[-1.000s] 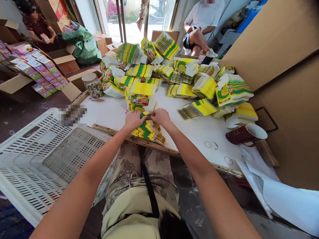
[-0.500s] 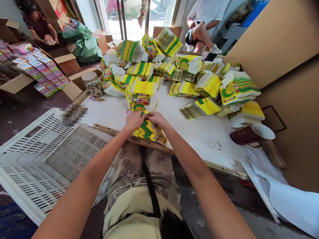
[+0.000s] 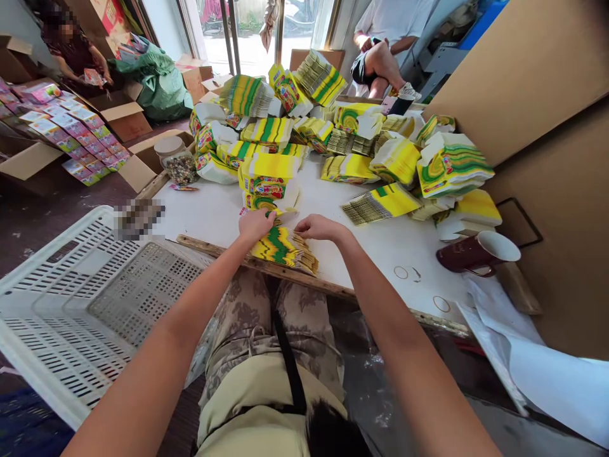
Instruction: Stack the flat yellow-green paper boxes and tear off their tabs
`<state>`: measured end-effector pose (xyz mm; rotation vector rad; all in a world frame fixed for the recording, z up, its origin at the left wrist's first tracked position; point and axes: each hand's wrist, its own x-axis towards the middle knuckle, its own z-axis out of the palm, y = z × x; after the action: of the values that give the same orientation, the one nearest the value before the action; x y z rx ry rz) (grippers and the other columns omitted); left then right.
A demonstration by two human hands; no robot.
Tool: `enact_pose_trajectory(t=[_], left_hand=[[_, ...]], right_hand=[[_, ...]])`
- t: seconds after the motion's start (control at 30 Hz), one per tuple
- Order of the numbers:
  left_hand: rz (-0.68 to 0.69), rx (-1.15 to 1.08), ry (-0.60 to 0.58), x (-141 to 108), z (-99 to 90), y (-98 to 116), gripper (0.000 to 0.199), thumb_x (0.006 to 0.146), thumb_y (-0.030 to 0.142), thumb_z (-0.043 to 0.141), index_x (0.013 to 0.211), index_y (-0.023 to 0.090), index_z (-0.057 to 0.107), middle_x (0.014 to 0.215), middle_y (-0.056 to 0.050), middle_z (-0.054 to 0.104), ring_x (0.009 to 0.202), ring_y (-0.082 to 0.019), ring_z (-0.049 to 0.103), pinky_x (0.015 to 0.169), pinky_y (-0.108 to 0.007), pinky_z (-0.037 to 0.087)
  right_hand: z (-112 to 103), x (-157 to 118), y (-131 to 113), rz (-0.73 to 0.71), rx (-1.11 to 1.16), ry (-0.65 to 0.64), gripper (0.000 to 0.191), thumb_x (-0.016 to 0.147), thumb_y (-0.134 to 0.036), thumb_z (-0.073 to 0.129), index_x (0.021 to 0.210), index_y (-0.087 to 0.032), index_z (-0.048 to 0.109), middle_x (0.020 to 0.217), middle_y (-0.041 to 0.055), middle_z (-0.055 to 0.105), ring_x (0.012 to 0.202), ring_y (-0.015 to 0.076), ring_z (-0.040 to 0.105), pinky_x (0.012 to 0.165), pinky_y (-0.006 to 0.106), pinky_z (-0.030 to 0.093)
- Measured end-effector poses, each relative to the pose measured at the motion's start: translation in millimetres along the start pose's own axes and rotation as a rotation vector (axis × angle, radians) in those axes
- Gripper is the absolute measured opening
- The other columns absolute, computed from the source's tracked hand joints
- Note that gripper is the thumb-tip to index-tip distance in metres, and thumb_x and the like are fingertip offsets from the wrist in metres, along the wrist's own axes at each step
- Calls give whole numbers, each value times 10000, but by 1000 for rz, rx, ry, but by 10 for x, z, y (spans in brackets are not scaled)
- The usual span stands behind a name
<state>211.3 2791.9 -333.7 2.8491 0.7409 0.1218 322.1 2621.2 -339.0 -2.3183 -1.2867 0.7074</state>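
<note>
My left hand (image 3: pixel 255 225) is closed on a yellow folded carton at the near edge of the white table (image 3: pixel 323 216). Just right of it, my right hand (image 3: pixel 316 227) has its fingers pinched together beside the fanned stack of yellow and green cartons (image 3: pixel 280 246); whatever lies between those fingertips is too small to make out. Directly beyond my hands stands an upright pile of yellow cartons (image 3: pixel 266 179). More bundles of the same cartons (image 3: pixel 352 168) are heaped across the far side of the table.
A white plastic crate (image 3: pixel 104 285) stands at the left. On the table are a jar (image 3: pixel 178 162) at the left and a dark red mug (image 3: pixel 469 252) at the right. Large cardboard (image 3: pixel 514 82) rises at the right. Two people sit beyond the table.
My right hand has moved right, away from my left hand, leaving a gap above the fanned stack. My left hand has barely moved.
</note>
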Motion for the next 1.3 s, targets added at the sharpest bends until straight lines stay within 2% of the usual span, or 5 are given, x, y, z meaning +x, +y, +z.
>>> enact_pose_trajectory(t=[0.13, 0.3, 0.37, 1.0, 1.3], left_hand=[[35, 20, 26, 4, 12, -12, 523, 959, 524, 279, 1085, 235, 696, 1093, -96, 731, 1036, -287, 654, 837, -375, 489], [62, 29, 27, 3, 23, -21, 527, 970, 509, 265, 1045, 230, 706, 1065, -94, 736, 1020, -276, 658, 846, -365, 484], [61, 28, 29, 4, 26, -22, 528, 971, 513, 266, 1041, 229, 706, 1061, -95, 737, 1018, -282, 658, 833, -367, 487], [82, 51, 30, -42, 20, -23, 524, 977, 545, 287, 1083, 221, 686, 1079, -98, 725, 1042, -286, 644, 828, -354, 468], [148, 82, 43, -80, 38, -66, 460, 942, 542, 398, 1155, 204, 627, 1117, -107, 707, 1089, -299, 601, 828, -359, 470]], right_hand=[[-105, -89, 13, -29, 11, -103, 359, 740, -38, 551, 954, -216, 778, 900, -42, 759, 855, 151, 643, 776, 199, 443], [-35, 67, -96, 43, -214, 412, 346, 895, -126, 469, 1135, -161, 714, 1066, 85, 722, 964, 189, 631, 837, 250, 429], [42, 131, -115, 37, -263, 479, 351, 921, -147, 444, 1148, -183, 709, 1106, 101, 690, 979, 194, 620, 822, 256, 425], [-24, 359, -137, 92, -391, 415, 221, 826, -166, 573, 987, -178, 724, 943, 69, 732, 862, 185, 630, 711, 252, 393], [60, 349, -231, 186, -441, 470, 282, 845, -288, 553, 991, -165, 760, 966, 151, 741, 926, 260, 669, 775, 304, 453]])
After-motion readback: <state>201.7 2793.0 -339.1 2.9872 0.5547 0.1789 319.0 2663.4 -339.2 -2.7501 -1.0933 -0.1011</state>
